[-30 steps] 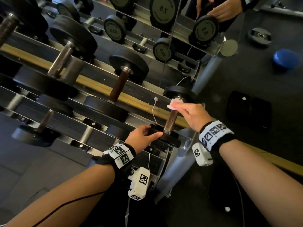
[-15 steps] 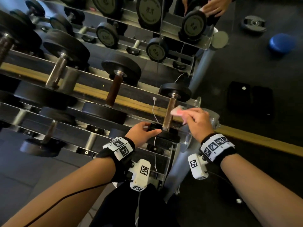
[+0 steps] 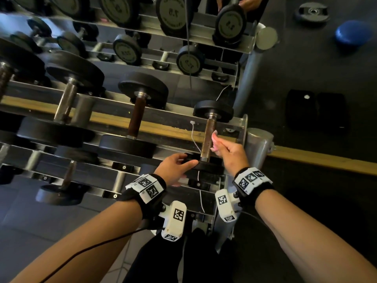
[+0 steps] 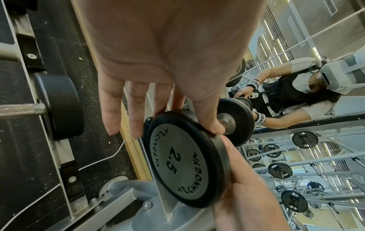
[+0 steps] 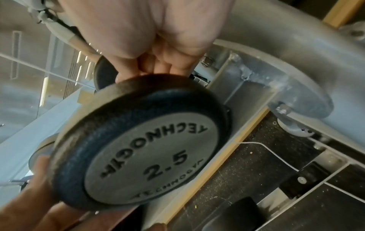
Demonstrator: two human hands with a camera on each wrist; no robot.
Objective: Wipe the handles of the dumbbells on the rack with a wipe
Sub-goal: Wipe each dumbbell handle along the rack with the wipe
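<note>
A small 2.5 dumbbell (image 3: 208,139) lies at the right end of the metal rack (image 3: 114,111). Its rusty handle (image 3: 208,137) runs between two black heads. My left hand (image 3: 175,166) grips the rim of the near head (image 4: 187,161), thumb on the rim nearest the handle and fingers behind it. My right hand (image 3: 226,150) pinches a pale pink wipe (image 3: 215,139) against the right side of the handle, near its lower half. In the right wrist view the near head (image 5: 150,156) fills the frame and hides the wipe.
Bigger dumbbells (image 3: 138,117) sit to the left on the same rack tier, and more lie on the lower tier (image 3: 63,190). A mirror behind shows the rack's reflection (image 3: 173,17). A white cable (image 3: 195,137) hangs beside the handle. The grey rack post (image 3: 259,146) stands just right of my right hand.
My right hand has slid the wipe down the handle from its far end toward the near head. My left hand keeps its grip on the near head.
</note>
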